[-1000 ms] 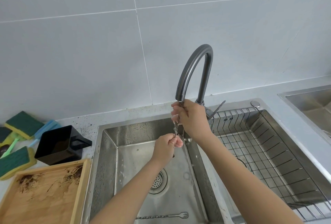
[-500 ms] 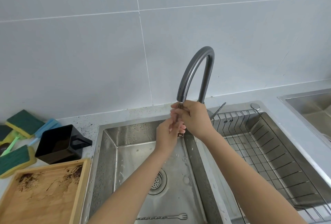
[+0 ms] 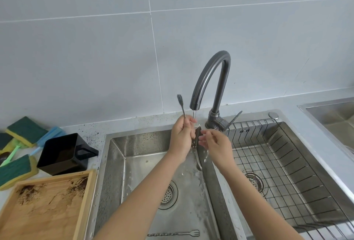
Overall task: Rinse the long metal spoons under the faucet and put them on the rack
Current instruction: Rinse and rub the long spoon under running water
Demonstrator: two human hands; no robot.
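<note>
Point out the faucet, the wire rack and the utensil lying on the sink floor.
faucet (image 3: 212, 69): head view, on the curved neck.
wire rack (image 3: 287, 174): head view, on its right wall wires.
utensil on the sink floor (image 3: 172, 234): head view, on its twisted handle.

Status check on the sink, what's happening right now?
Left hand gripping long spoon under faucet stream. Right hand open beside it. Second utensil on basin floor. Rack unobstructed.

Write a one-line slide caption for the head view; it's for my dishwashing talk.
Left hand holds a long bar spoon under the running faucet while the right hand rubs it.
</note>
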